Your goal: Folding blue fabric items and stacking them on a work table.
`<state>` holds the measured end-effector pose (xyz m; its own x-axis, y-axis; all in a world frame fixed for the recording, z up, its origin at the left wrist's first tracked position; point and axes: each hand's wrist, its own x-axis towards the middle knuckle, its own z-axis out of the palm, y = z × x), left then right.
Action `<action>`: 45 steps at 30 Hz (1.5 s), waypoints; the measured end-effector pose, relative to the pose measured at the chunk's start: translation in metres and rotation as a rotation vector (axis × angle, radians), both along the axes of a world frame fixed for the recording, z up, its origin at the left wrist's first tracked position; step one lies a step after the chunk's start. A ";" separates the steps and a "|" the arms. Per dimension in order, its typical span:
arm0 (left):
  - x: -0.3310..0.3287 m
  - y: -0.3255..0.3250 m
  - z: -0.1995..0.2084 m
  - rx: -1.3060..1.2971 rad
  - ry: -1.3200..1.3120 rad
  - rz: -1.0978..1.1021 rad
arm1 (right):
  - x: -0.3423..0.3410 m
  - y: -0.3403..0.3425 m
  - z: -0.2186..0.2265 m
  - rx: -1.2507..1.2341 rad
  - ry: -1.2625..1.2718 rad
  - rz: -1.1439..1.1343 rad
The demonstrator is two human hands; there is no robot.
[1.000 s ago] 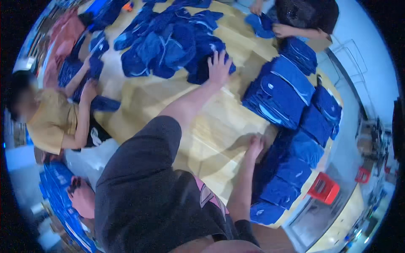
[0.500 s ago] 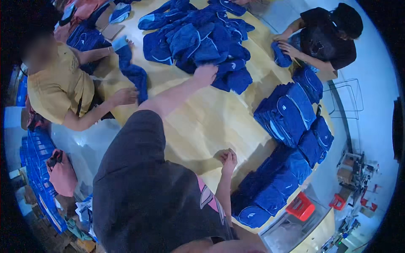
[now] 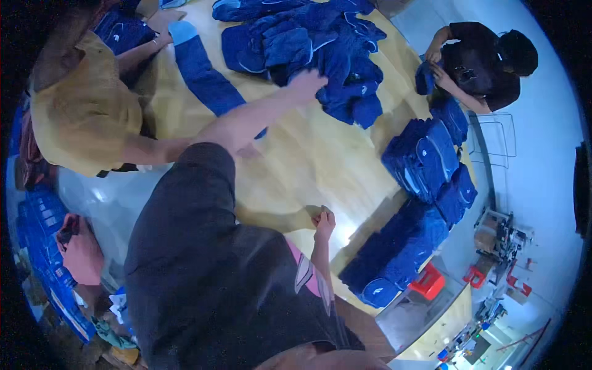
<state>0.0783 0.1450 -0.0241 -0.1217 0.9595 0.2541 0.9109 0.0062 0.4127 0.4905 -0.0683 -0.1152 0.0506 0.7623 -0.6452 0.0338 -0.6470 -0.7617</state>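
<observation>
My left hand (image 3: 308,84) reaches across the table to the near edge of a heap of dark blue cloth pieces (image 3: 287,46) with light blue edging. Motion smears its fingers, so their grip is unclear. Lower down, my right hand (image 3: 324,222) hovers over the bare table (image 3: 296,172), its fingers curled together and nothing visible in them. To the left of the heap, a long blue cloth strip (image 3: 200,68) with a light blue end lies stretched out, its lower part passing behind my left forearm.
Neat stacks of folded blue cloth (image 3: 394,253) line the table's right side. A person in yellow (image 3: 86,105) is at the left, and another in black (image 3: 484,68) handles a blue piece at the far right. A red stool (image 3: 427,282) stands beyond the right edge.
The blue strip on the left, bunched in the yellow-clad person's hands before, now lies flatter and straighter. That person has leaned nearer my left arm. The whole view has shifted slightly.
</observation>
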 end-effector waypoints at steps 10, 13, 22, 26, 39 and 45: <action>0.070 -0.319 -0.056 -0.605 -0.130 -0.598 | -0.073 -0.012 0.021 -0.078 0.117 0.108; 0.056 -0.321 -0.026 -0.700 -0.191 -0.700 | -0.100 -0.015 0.032 0.052 -0.093 0.247; 0.019 -0.290 -0.064 -0.536 -0.258 -0.603 | -0.132 -0.041 0.029 0.279 -0.660 0.602; 0.030 -0.282 -0.061 -0.599 -0.306 -0.513 | -0.145 -0.024 0.036 0.245 -0.789 0.526; -0.008 -0.209 0.028 -0.295 -0.446 0.033 | -0.116 0.037 0.129 0.542 -0.802 0.115; 0.001 -0.218 -0.001 -0.259 -0.493 -0.033 | -0.118 0.004 0.057 0.678 -1.018 0.419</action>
